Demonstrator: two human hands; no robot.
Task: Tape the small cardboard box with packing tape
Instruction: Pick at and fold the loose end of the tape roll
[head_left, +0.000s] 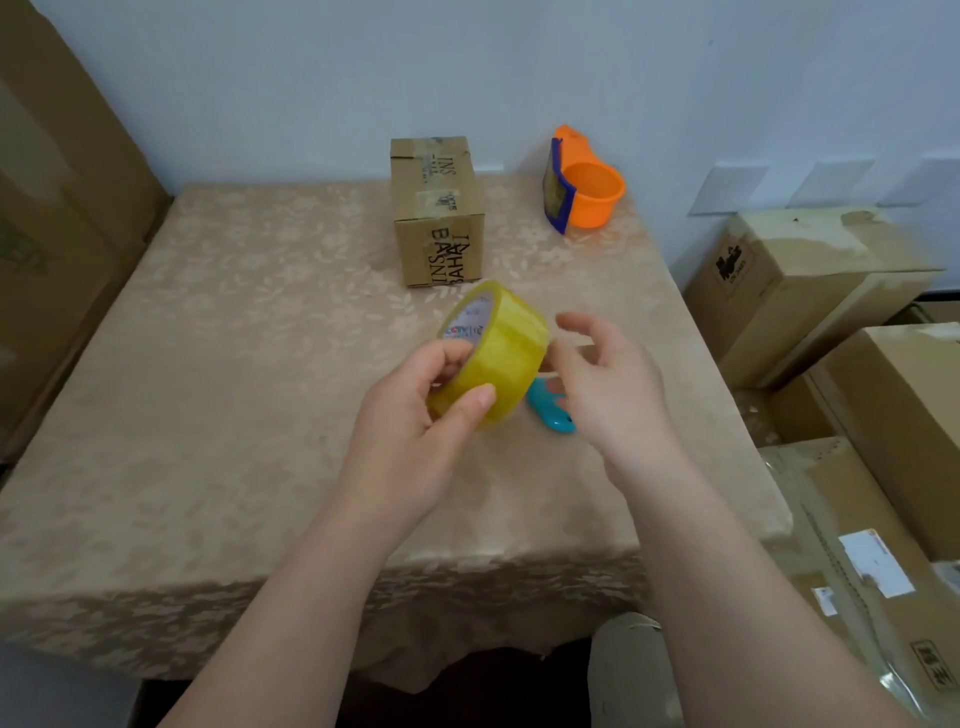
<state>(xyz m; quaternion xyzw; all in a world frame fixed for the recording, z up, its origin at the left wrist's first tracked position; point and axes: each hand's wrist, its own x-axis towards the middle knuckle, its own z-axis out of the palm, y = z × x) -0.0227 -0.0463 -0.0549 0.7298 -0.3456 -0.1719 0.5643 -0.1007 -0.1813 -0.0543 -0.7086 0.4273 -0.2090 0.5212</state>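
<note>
On our right, stacked large cardboard cartons (810, 291) fill the floor beside the table, and another tall carton (57, 218) stands at our left. Between them we see the table (218, 395), draped in a beige cloth with a pale leaf pattern and pushed against a light wall. Toward the far edge stands the small cardboard box (439, 210), upright, with strips of old tape across its top and black lettering on the near face. Just right of it sits an orange plastic scoop (589, 192) with a blue label on its side, near the box but apart from it. We hold the roll of yellow packing tape (493, 351) above the table's middle, well in front of the box: our left hand (410, 421) is clamped on it, fingers through the core and thumb pressed on the outer band. Our right hand (608, 384) is loosely spread, its fingers at the roll's right side, gripping nothing we can make out. Under that hand a small teal object (545, 410) lies on the cloth, partly hidden.
</note>
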